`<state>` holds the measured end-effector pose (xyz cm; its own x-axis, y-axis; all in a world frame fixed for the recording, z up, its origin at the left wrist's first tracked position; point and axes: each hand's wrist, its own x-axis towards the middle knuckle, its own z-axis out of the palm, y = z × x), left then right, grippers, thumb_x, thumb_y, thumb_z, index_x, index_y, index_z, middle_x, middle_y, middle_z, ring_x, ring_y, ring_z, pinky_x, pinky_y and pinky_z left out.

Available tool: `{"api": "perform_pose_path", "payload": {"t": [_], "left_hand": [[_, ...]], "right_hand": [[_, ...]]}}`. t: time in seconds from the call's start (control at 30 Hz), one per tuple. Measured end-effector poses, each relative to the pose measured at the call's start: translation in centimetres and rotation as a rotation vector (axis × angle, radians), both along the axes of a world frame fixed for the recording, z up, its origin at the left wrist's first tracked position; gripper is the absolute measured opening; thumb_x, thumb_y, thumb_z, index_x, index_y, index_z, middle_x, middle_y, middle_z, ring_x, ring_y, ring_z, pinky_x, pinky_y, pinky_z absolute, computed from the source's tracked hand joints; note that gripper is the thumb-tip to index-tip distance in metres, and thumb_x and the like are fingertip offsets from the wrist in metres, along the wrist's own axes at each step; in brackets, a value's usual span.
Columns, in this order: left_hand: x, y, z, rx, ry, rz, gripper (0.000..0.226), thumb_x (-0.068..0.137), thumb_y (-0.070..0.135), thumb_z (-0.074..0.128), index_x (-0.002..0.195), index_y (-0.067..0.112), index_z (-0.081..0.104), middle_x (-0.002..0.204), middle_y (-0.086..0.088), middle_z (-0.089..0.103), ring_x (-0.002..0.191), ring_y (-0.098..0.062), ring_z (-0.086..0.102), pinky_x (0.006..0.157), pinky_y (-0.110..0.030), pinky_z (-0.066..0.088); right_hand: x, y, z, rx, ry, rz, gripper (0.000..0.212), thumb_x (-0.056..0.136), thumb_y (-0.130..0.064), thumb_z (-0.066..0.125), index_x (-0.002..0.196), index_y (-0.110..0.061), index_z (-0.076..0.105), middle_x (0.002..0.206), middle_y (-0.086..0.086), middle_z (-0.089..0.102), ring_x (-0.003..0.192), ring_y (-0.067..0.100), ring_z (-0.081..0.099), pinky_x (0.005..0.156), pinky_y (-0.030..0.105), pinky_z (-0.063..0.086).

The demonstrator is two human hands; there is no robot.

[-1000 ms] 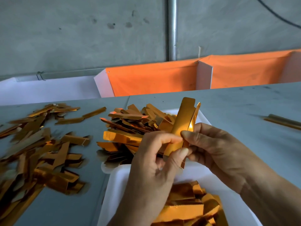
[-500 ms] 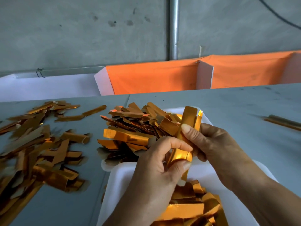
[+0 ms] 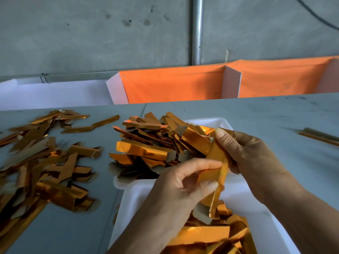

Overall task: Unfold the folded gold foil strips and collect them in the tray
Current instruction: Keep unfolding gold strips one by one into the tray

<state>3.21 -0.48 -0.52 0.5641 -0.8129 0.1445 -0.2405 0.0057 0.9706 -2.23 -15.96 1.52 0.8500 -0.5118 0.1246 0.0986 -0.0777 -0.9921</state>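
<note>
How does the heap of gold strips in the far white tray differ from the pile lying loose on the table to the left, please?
The tray heap is stacked high and tight on the far white tray, spilling over its near edge; the left pile lies spread low and wide on the bare table. The tray heap sits just beyond the hands; the left pile lies off to the side. Both are gold foil strips with dull grey backs.

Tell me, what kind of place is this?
Probably a small workshop where packaging is done by hand. There's a bare concrete wall, a long grey table heaped with gold strips, and white trays holding more of them. Both hands, left and right, hold one strip.
</note>
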Motion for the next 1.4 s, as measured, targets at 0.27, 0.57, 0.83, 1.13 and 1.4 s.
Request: {"api": "perform_pose_path", "payload": {"t": [0.27,0.57,0.83,1.13,1.4], "left_hand": [[-0.1,-0.1,0.0,0.102,-0.061,0.221,0.031,0.092,0.014,0.056,0.092,0.044,0.064,0.094,0.018,0.069,0.092,0.003,0.064,0.071,-0.016,0.052],[0.8,0.2,0.1,-0.016,0.403,0.187,0.018,0.083,0.012,0.061,0.081,0.025,0.073,0.075,-0.003,0.069,0.07,-0.014,0.059,0.06,-0.025,0.041],[0.7,0.5,0.7,-0.028,0.59,0.134,0.019,0.07,0.023,0.063,0.084,0.022,0.075,0.091,-0.003,0.073,0.076,-0.012,0.069,0.066,-0.023,0.053],[-1.0,-0.9,0.3,0.203,-0.802,0.484,0.059,0.078,0.05,0.064,0.132,0.03,0.053,0.12,0.014,0.06,0.111,-0.001,0.05,0.092,-0.02,0.04],[-0.7,-0.8,0.3,0.212,-0.969,0.495,0.061,0.075,0.041,0.061,0.131,0.018,0.054,0.118,0.004,0.064,0.11,-0.014,0.058,0.086,-0.019,0.035]], "right_hand": [[-0.6,-1.1,-0.3,-0.095,0.088,0.091,0.022,0.088,-0.034,0.056,0.081,-0.019,0.071,0.058,0.002,0.058,0.049,0.009,0.049,0.05,0.015,0.044],[-1.0,-2.0,-0.2,0.005,-0.059,0.294,0.03,0.073,-0.042,0.076,0.099,-0.027,0.071,0.085,-0.003,0.069,0.077,0.011,0.065,0.06,0.021,0.051],[-1.7,-3.1,0.6,0.088,-0.08,0.399,0.037,0.057,-0.041,0.088,0.073,-0.013,0.069,0.07,0.013,0.067,0.062,0.017,0.065,0.054,0.019,0.052],[-1.6,-2.2,0.3,-0.019,0.04,0.269,0.022,0.064,-0.035,0.069,0.072,-0.015,0.071,0.067,0.016,0.068,0.059,0.02,0.066,0.054,0.018,0.052],[-1.7,-2.3,0.7,0.31,0.063,0.378,0.015,0.068,-0.021,0.067,0.074,-0.009,0.071,0.063,0.02,0.066,0.053,0.018,0.067,0.046,0.02,0.053]]}}
